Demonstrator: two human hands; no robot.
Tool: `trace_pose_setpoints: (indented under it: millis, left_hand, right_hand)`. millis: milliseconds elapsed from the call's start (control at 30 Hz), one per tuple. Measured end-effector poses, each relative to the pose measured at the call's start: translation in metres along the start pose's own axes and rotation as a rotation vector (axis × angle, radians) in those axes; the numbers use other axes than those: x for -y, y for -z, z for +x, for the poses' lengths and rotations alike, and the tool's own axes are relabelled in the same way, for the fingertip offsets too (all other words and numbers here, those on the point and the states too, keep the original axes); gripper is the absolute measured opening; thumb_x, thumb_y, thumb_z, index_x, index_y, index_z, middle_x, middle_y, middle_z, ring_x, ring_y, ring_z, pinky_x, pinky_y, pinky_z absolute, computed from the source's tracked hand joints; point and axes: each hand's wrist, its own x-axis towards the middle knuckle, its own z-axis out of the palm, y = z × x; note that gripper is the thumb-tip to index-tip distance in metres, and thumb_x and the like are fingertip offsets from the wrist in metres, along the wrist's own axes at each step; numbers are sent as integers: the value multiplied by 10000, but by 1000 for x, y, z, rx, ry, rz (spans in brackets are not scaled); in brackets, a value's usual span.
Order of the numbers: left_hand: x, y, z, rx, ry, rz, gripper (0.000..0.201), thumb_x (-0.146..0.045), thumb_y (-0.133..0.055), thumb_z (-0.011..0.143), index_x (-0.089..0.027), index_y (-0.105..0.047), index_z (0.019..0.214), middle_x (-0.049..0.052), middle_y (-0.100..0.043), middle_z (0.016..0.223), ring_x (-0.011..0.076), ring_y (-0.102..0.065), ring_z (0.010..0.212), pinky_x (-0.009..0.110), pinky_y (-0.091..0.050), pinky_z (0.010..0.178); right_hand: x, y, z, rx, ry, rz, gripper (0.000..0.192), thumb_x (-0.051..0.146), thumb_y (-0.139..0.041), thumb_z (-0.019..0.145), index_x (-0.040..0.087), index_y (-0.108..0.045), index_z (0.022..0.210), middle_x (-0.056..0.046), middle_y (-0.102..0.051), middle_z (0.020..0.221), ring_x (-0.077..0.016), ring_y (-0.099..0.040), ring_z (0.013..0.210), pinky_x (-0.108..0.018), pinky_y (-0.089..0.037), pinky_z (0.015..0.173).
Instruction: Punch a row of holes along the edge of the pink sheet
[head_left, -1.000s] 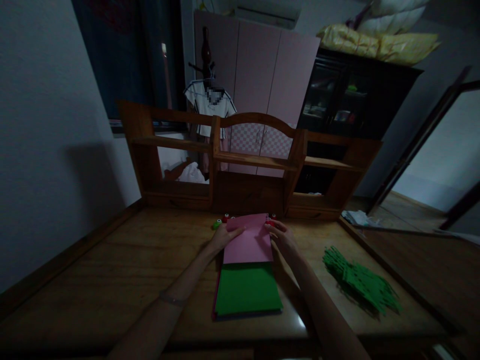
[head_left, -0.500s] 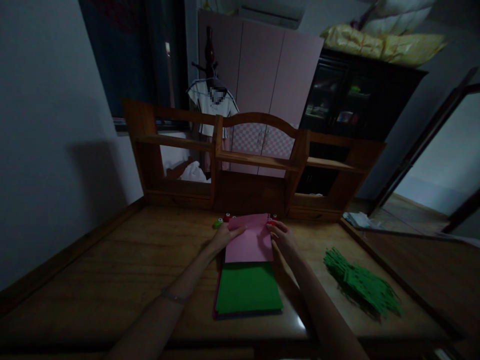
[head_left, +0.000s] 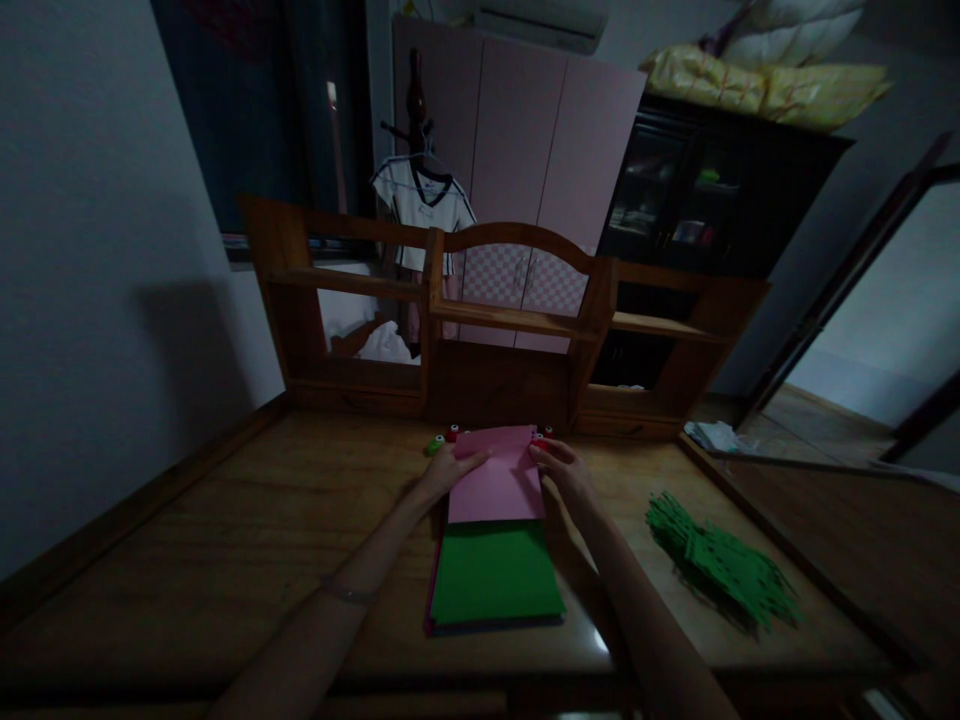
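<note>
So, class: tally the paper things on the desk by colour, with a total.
Pink sheet, under the left hand and right hand: 1
Green sheet: 1
Pile of green cut strips: 1
Total: 3

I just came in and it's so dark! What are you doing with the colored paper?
A person sits at a wooden desk. Both hands rest on a pink sheet, the left hand at its left edge, the right hand at its right. It lies on a stack topped by green paper. A pile of green paper strips lies to the right.
</note>
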Motion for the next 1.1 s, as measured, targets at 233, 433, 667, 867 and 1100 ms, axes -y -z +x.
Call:
trace_pose_setpoints:
  millis: [233,433,667,867,1100]
  left_hand:
    - [2,0,1,29,-20,-24,436,-472,-713,648,-120,-678,903,96,-698,885,199,-639,733,257,-487,619]
    - [2,2,0,40,-31,-45,418,-459,-706,665,-117,-676,904,95,-699,888,192,-639,730,261,-495,629]
    - [-2,1,0,12,-32,-15,403,-449,-713,656,-114,-686,879,90,-702,867,190,-642,735,256,-501,641]
    - [-1,1,0,-27,-13,-8,393,-440,-725,638,-112,-686,852,95,-701,871,196,-639,757,262,-493,655]
    - [22,7,11,-124,83,-90,517,-491,-754,578,-96,-684,905,114,-697,885,213,-645,724,281,-489,611]
  right_hand:
    - [5,-3,0,-31,57,-73,346,400,-744,662,162,-681,906,-85,-688,913,-204,-630,821,-301,-488,711]
    - [6,-6,-1,21,55,-90,337,415,-736,663,172,-671,887,-79,-695,862,-205,-643,807,-299,-493,702]
    - [4,-2,1,0,57,-77,338,432,-711,688,178,-670,906,-78,-686,914,-208,-635,842,-290,-505,681]
    - [10,-3,-1,-49,65,-43,334,415,-731,668,164,-672,880,-79,-686,881,-192,-640,789,-279,-505,666]
    - [9,15,7,-221,76,205,324,411,-740,661,174,-653,864,-65,-686,884,-191,-652,809,-320,-526,777]
